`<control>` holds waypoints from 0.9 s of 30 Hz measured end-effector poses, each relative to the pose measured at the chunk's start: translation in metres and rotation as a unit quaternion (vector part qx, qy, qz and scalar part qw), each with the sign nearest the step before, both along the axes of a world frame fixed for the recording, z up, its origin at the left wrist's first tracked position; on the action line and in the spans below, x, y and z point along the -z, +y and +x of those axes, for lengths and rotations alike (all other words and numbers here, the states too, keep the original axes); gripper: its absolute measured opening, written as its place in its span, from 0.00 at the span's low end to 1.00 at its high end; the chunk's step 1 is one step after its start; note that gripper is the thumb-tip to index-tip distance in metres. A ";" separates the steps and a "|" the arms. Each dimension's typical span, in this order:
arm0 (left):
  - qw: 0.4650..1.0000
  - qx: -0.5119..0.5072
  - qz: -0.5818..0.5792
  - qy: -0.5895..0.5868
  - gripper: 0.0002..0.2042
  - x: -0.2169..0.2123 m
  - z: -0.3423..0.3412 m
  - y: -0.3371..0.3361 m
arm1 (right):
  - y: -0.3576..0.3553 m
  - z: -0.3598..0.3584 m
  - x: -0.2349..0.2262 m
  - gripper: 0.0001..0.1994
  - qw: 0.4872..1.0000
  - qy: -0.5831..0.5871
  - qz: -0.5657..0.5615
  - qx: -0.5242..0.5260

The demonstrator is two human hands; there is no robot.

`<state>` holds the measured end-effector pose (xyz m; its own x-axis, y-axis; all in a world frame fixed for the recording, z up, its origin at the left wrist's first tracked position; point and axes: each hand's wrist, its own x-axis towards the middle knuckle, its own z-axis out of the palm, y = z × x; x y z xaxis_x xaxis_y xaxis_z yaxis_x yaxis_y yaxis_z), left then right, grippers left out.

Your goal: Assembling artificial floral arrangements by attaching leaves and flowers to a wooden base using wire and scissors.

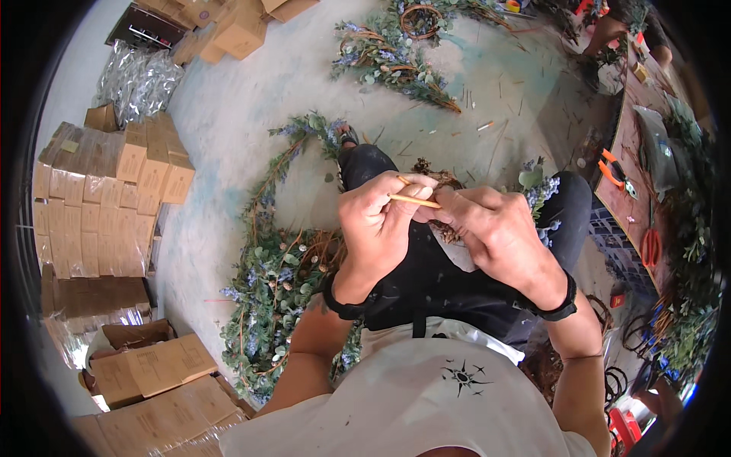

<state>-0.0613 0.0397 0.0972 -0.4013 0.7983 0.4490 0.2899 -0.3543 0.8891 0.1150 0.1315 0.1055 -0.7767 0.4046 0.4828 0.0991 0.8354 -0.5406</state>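
Note:
Both hands meet over my lap, fingertips pinched together. A thin yellow-tan strip point(413, 201), possibly a split cane or twig, runs between them, with one end sticking up at the left. My left hand point(375, 225) grips it between thumb and fingers. On its other end, the fingers of my right hand point(499, 228) are closed, largely hiding it. Behind the hands, partly covered, shows a brown twig ring point(445, 180) with dried bits. Blue flowers and green leaves point(542, 192) poke out by my right knee.
Beside my left leg lies a leafy garland point(263, 305) with blue flowers; more wreaths point(392, 57) lie on the floor ahead. The right-hand table point(640, 114) bears orange-handled pliers point(617, 174) and red-handled scissors point(651, 245). Cardboard boxes point(99, 202) stack up at left.

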 end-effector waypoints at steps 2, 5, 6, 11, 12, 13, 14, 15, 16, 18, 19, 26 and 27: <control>1.000 -0.003 -0.027 0.000 0.09 -0.007 -0.003 -0.004 | -0.003 -0.003 0.008 0.19 0.994 0.074 -0.076 0.017; 0.987 -0.050 -0.053 0.142 0.07 -0.019 -0.002 -0.008 | -0.004 0.003 0.018 0.13 0.999 0.012 -0.029 0.008; 0.995 -0.044 -0.057 0.070 0.06 -0.016 0.005 -0.007 | -0.006 0.005 0.008 0.15 1.000 0.010 -0.011 0.001; 0.999 0.008 -0.036 -0.010 0.05 -0.011 0.007 -0.013 | -0.015 0.009 0.011 0.18 0.999 -0.014 -0.040 0.015; 0.999 0.014 -0.030 -0.016 0.05 -0.013 0.006 -0.013 | -0.016 0.009 0.005 0.19 0.999 -0.016 -0.040 0.015; 0.999 0.018 -0.020 -0.017 0.05 -0.014 0.007 -0.010 | -0.014 0.011 0.000 0.22 0.999 -0.032 -0.029 0.020; 1.000 0.025 -0.009 -0.007 0.05 -0.014 0.007 -0.006 | -0.012 0.011 -0.004 0.22 0.999 -0.033 -0.021 0.023; 0.999 0.032 -0.001 0.001 0.05 -0.014 0.008 -0.003 | -0.011 0.012 -0.008 0.24 0.999 -0.038 0.016 0.033; 0.999 0.035 0.002 -0.001 0.05 -0.014 0.006 0.000 | -0.010 0.012 -0.010 0.26 0.997 -0.042 0.051 0.041; 0.999 0.026 0.014 0.032 0.04 -0.014 0.001 0.005 | -0.005 0.012 0.000 0.31 0.994 -0.044 0.087 0.046; 0.999 0.026 0.016 0.031 0.04 -0.016 0.003 0.005 | -0.004 0.011 0.005 0.37 0.991 -0.044 0.121 0.049; 0.998 0.042 -0.026 -0.030 0.05 -0.012 0.008 0.001 | -0.011 0.018 0.017 0.39 0.971 -0.093 0.211 0.057; 0.998 0.042 -0.038 -0.026 0.05 -0.011 0.007 0.000 | -0.014 0.017 0.019 0.37 0.974 -0.109 0.188 0.058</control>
